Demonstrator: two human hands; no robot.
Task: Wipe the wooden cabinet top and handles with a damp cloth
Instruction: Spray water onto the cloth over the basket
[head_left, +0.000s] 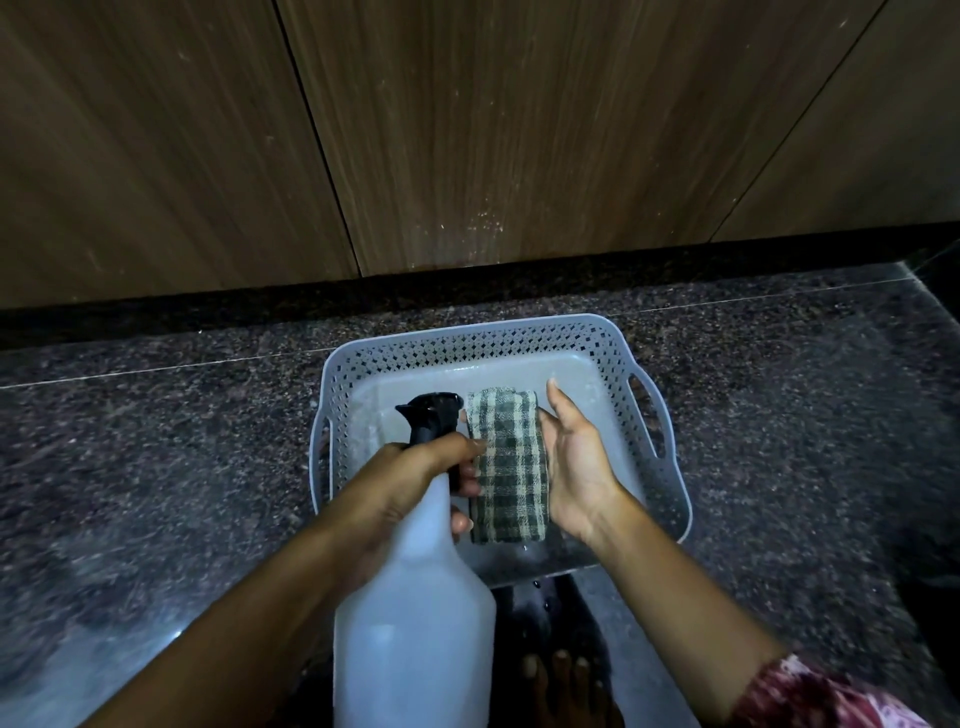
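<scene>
A folded green-and-cream checked cloth (511, 465) lies across the palm of my right hand (576, 467), held over a grey perforated plastic basket (467, 343). My left hand (410, 483) grips the neck of a white spray bottle (415, 613) with a black trigger head (431, 415), its nozzle close to the cloth's left edge. The wooden cabinet doors (467, 130) rise behind the basket, with fine droplets or specks low on the middle panel.
The basket sits on a dark speckled granite floor (182, 426). A black plinth (467, 280) runs along the cabinet's base. My bare toes (561, 670) show below the basket. A patterned red sleeve (810, 696) is at bottom right.
</scene>
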